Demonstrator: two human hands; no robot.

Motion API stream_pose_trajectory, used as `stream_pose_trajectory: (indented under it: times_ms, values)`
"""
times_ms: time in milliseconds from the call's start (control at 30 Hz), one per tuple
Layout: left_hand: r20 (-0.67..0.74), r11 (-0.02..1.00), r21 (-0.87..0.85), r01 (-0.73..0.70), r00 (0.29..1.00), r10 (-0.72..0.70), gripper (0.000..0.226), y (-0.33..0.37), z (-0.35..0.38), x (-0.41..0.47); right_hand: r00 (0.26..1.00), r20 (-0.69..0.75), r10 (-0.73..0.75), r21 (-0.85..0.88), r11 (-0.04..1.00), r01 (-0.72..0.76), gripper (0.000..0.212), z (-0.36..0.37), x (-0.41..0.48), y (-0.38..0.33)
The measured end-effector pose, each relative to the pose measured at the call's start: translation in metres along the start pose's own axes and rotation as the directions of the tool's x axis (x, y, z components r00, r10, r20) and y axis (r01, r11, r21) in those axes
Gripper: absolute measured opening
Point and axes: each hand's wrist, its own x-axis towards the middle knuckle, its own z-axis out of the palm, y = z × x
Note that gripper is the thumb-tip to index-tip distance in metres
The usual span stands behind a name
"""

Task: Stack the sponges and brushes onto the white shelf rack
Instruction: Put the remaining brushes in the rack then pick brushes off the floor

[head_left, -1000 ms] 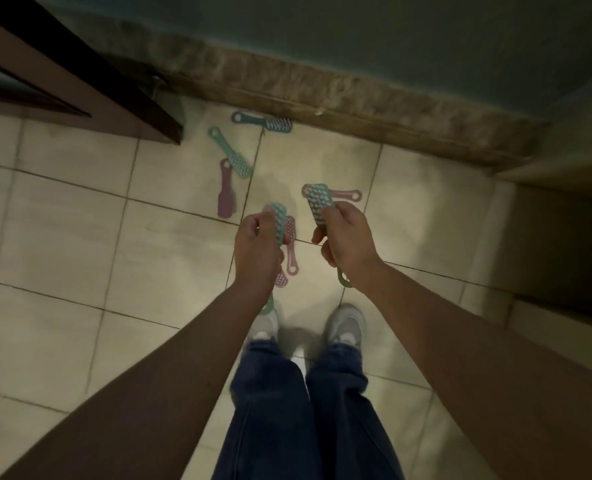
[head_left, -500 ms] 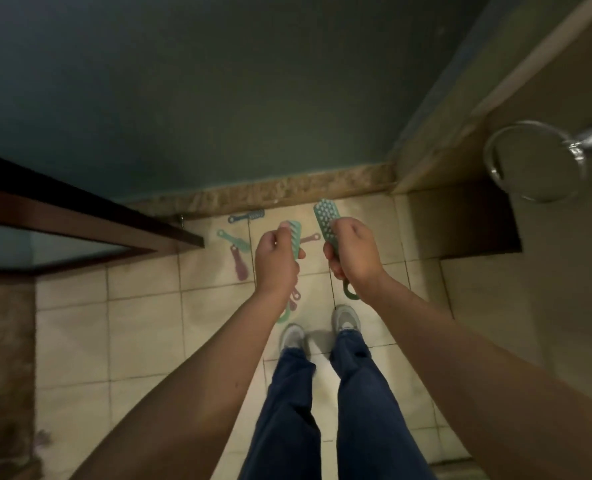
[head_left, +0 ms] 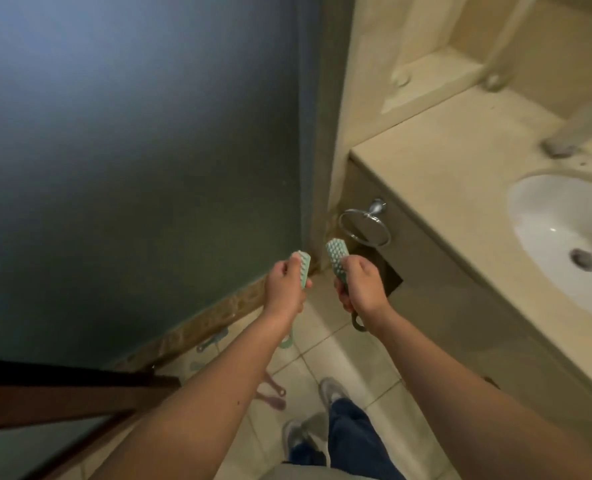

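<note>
While both hands grip them, the mint-green bristled plastic brush (head_left: 62,273) in the left hand (head_left: 284,289) and the teal one (head_left: 337,263) in the right hand (head_left: 365,289) stand upright, heads up; no writing shows.

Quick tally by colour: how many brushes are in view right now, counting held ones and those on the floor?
Green plastic brushes, held: 2
Blue-green plastic brushes on floor: 2, blurred
Pink plastic brushes on floor: 2
Total: 6

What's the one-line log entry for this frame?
left hand: grips pale green brush | right hand: grips dark-handled brush | floor: pink brushes lying | shelf rack: not in view
</note>
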Motion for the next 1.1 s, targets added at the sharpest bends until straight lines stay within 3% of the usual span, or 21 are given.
stream_pose_trajectory:
  times_ms: [133, 433, 667, 800, 1100]
  values:
    - [0.154, 0.998, -0.044, -0.045, 0.987, 0.051, 0.027, 0.03, 0.034, -0.017, 0.994, -0.083, -0.076, 0.046, 0.996, 0.08, 0.023, -0.039, -0.016, -0.022]
    - [0.468, 0.981, 0.073, -0.179, 0.875, 0.125, 0.024, 0.092, 0.141, -0.07, 0.93, -0.349, -0.117, 0.061, 0.987, 0.147, 0.018, -0.161, -0.051, -0.057]
    - [0.646, 0.91, 0.152, -0.386, 0.735, 0.204, 0.016, 0.111, 0.253, -0.116, 0.799, -0.568, -0.198, -0.059, 0.978, 0.201, 0.023, -0.287, -0.09, -0.072]
    - [0.743, 0.892, 0.131, -0.432, 0.638, 0.2, 0.015, 0.111, 0.324, -0.148, 0.725, -0.66, -0.194, -0.063, 0.977, 0.205, 0.019, -0.368, -0.105, -0.069]
    - [0.858, 0.872, 0.102, -0.48, 0.486, 0.168, 0.013, 0.092, 0.489, -0.228, 0.659, -0.737, -0.152, -0.065, 0.986, 0.156, 0.021, -0.527, -0.144, -0.05]
